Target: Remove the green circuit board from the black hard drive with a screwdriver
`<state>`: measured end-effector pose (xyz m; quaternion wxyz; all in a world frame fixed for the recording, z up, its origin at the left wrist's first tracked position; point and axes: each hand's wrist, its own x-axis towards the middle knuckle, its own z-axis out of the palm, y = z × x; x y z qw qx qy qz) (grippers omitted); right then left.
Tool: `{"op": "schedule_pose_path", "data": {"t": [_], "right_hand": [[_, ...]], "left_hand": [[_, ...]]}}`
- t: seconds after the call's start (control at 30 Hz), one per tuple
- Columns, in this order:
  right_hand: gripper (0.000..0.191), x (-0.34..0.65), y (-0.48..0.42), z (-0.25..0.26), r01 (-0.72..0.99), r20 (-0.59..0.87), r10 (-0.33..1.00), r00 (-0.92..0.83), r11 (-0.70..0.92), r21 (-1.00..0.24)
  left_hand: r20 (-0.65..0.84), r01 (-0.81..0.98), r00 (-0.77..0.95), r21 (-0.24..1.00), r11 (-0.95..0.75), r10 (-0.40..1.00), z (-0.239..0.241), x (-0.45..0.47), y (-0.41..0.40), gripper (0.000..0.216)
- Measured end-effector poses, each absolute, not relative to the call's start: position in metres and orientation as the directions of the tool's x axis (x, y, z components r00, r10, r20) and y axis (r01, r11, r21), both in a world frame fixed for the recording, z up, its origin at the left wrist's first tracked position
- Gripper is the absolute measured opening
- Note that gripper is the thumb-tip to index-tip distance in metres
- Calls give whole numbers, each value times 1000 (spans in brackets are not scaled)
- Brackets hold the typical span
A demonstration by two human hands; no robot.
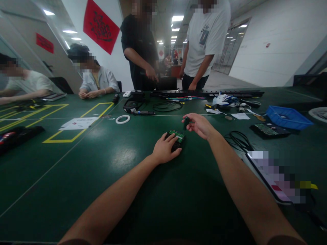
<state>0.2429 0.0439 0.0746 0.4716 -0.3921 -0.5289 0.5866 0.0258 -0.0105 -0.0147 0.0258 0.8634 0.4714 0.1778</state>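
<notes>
My left hand [165, 148] lies over a small black device with a green circuit board [179, 135]. Its fingers reach across the board and the thumb rests along the near side, holding the device against the table. Just right of the board, my right hand [200, 126] pinches what looks like a short screwdriver with a dark green handle [186, 121]. The tool is upright, handle on top. Its lower end is too small and blurred to tell whether it touches the device. My fingers partly hide the device.
On the green table [127, 190] are a white ring [123, 119], a black cable [167, 106], a blue tray [288, 117], another circuit board [270, 130] and a lit phone-like screen [270, 180]. Two people stand across the table; others sit at left.
</notes>
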Motion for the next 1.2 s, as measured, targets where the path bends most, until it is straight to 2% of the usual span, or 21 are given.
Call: {"op": "schedule_pose_path", "data": {"t": [0.23, 0.7, 1.07, 1.2], "right_hand": [[12, 244, 43, 74, -153, 42, 966, -254, 3, -988], [16, 244, 43, 77, -55, 51, 976, -213, 40, -998], [8, 244, 41, 76, -163, -18, 961, -276, -65, -984], [12, 244, 42, 75, -186, -18, 954, -298, -76, -980]], "left_hand": [[293, 802, 490, 219, -556, 821, -16, 26, -11, 70], [282, 799, 494, 227, -557, 823, -14, 25, -12, 70], [278, 806, 493, 209, -553, 824, -15, 25, -11, 70], [296, 804, 493, 205, -558, 818, -16, 25, -10, 70]]}}
